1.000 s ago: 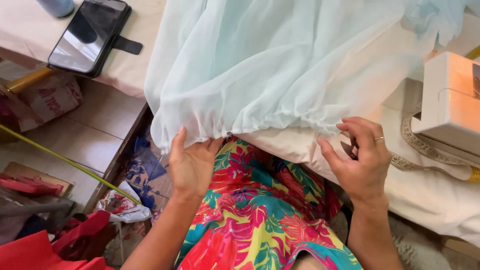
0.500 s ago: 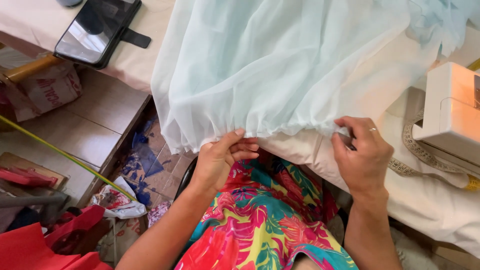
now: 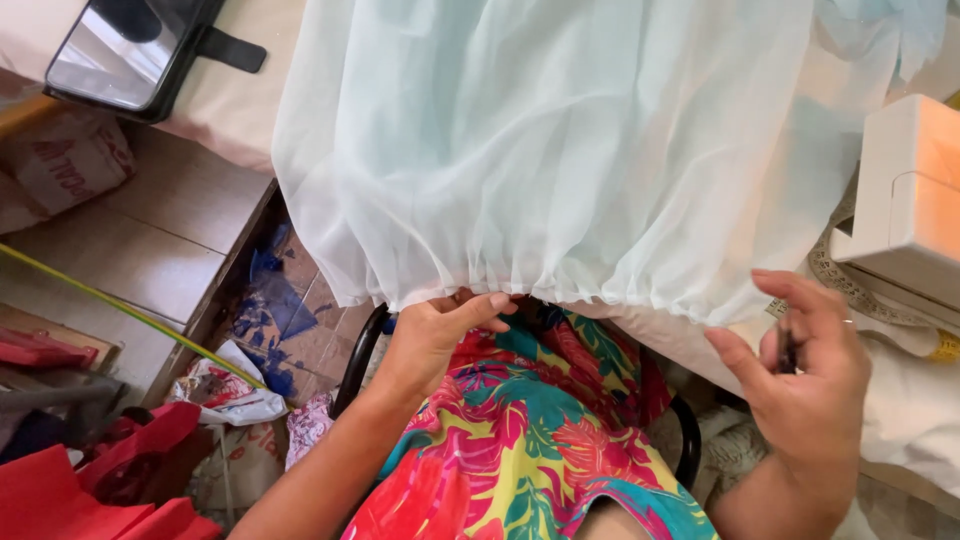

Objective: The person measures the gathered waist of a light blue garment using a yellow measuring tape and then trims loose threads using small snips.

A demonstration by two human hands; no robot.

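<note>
Fabric: a pale mint, sheer gathered fabric lies over the table and hangs down over its near edge, with the gathered hem just above the person's lap.
Left hand: the left hand is under the gathered hem, the thumb lying along the edge and touching it; the fingers are curled below the cloth, so I cannot tell if they pinch it.
Right hand: the right hand is lifted just beside the hem at the right, apart from the cloth, the fingers half bent around a small dark thing; what it is I cannot tell, it is too hidden.
Surface: the table has a cream cloth cover; the sheer fabric covers most of it.
On the surface: a black phone in a flip case lies at the far left corner; a cream sewing machine stands at the right, with a lace trim below it.
Lap: a dress with red, green and yellow flower print; a black chair frame shows beside it.
Room: beige tiled floor at the left, with a thin yellow-green stick across it, blue scraps, a crumpled plastic bag and red material in the low left corner.
</note>
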